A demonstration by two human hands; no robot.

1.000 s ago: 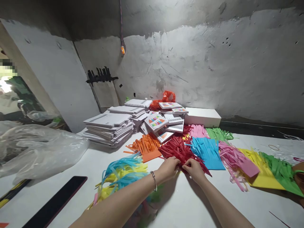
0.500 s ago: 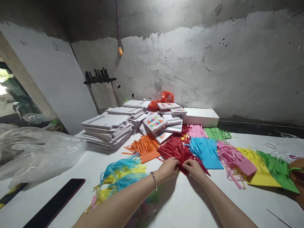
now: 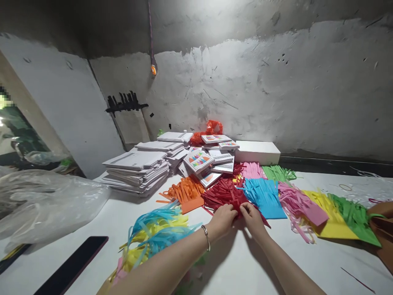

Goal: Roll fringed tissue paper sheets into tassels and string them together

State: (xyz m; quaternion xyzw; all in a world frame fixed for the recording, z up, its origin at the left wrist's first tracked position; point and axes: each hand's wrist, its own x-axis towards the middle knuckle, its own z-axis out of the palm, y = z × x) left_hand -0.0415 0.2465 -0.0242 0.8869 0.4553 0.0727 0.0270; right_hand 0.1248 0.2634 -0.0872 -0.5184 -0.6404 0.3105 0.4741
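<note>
A pile of dark red fringed tissue paper (image 3: 219, 194) lies at the middle of the white table. My left hand (image 3: 223, 220), with a silver bangle at its wrist, pinches the near edge of this fringe. Close beside it my right hand (image 3: 253, 218) has thumb and fingertips closed on the same edge. Exactly what lies between the fingertips is partly hidden. To the left of the red paper sits an orange fringe (image 3: 186, 194), to the right a blue fringe (image 3: 265, 198). Mixed blue and yellow strips (image 3: 156, 227) lie by my left forearm.
Stacked white cartons (image 3: 138, 162) and small printed boxes (image 3: 198, 159) stand behind, beside a long white box (image 3: 258, 152). Pink (image 3: 302, 203), yellow (image 3: 331, 223) and green (image 3: 356, 217) fringes lie at right. A dark phone (image 3: 73, 264) and plastic bag (image 3: 52, 205) are at left.
Both hands have moved slightly right along the near edge of the red fringe, still pinching close together. The view has shifted slightly.
</note>
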